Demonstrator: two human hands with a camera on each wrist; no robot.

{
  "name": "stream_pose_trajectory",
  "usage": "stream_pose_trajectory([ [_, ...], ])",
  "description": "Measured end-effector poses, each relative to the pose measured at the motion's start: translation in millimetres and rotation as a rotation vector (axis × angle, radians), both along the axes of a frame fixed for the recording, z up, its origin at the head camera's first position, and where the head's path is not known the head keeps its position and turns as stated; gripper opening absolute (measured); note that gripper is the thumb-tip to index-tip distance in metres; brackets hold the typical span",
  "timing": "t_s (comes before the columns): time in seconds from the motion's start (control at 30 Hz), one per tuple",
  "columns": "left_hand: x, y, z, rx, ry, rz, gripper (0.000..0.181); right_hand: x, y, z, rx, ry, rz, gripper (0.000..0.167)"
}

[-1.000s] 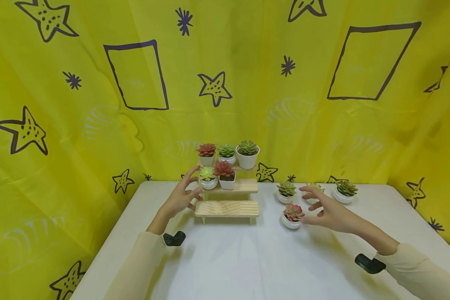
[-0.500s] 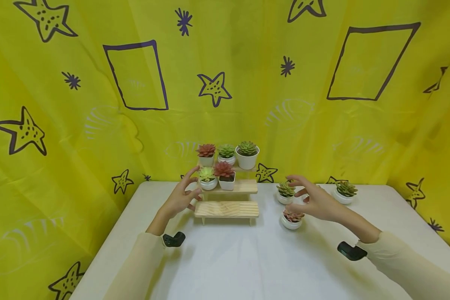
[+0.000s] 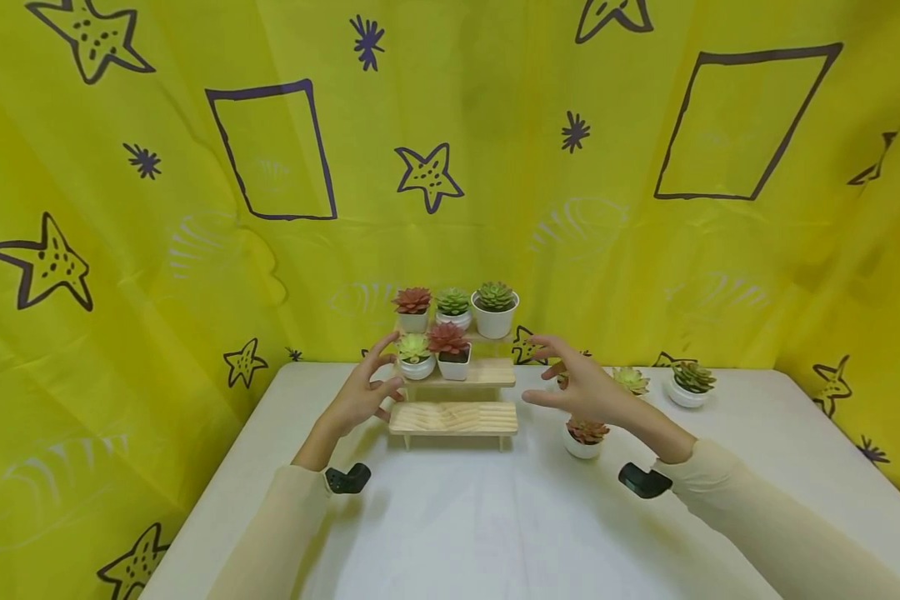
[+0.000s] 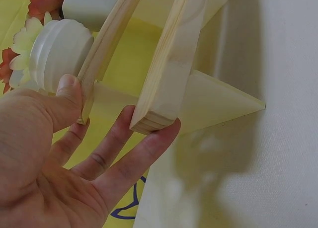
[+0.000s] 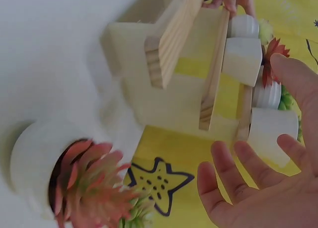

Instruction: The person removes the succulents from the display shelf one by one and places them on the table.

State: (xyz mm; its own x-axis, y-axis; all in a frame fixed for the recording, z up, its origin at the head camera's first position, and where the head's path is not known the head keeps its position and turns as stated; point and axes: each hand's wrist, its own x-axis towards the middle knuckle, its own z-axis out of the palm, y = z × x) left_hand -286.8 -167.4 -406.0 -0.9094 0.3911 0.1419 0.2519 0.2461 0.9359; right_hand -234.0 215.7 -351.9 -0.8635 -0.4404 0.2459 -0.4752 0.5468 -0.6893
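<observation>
A three-tier wooden shelf (image 3: 453, 419) stands on the white table. My left hand (image 3: 358, 398) is at its left side; in the left wrist view the thumb touches the end of the middle plank (image 4: 102, 49) and two fingertips touch the bottom plank (image 4: 161, 84). To the right of the shelf, my right hand (image 3: 581, 387) is held with spread, slightly bent fingers, holding nothing. On the middle tier sit a light green succulent (image 3: 416, 357) and a red succulent (image 3: 452, 350) in white pots. The top tier bears a red (image 3: 413, 310), a green (image 3: 453, 308) and a larger green succulent (image 3: 495, 310).
Right of the shelf, a pink succulent (image 3: 585, 438) stands in front of more potted ones: a pale green one (image 3: 632, 381), a dark green one (image 3: 690, 384), and one mostly hidden behind my right hand. A yellow patterned curtain (image 3: 495, 242) hangs behind the table.
My right hand has moved left, from over the loose potted succulents to near the shelf's right side. My left hand, the shelf and the pots have stayed put.
</observation>
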Motion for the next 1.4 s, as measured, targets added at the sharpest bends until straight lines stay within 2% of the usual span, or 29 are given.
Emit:
stream_pose_trajectory([
  [0.3,-2.0,-0.6,-1.6,0.000,0.004,0.010,0.078,-11.2,-33.4,1.9,-0.055,0.003,0.051,0.076],
  [0.6,0.3,-0.3,0.2,0.000,-0.007,0.003,0.079,-21.4,-60.2,-1.0,-0.111,-0.022,0.052,0.073],
  [0.8,0.6,0.1,0.8,0.005,-0.019,0.007,0.079,-28.7,-73.9,-4.3,-0.147,-0.077,0.031,0.072],
  [1.1,-0.4,0.0,1.2,0.018,-0.011,-0.006,0.079,-36.6,-88.4,-6.9,-0.138,-0.107,0.006,0.071],
  [1.4,-0.1,0.7,0.7,0.013,-0.015,-0.004,0.078,-40.6,-95.8,-10.1,-0.095,-0.066,-0.046,0.073],
])
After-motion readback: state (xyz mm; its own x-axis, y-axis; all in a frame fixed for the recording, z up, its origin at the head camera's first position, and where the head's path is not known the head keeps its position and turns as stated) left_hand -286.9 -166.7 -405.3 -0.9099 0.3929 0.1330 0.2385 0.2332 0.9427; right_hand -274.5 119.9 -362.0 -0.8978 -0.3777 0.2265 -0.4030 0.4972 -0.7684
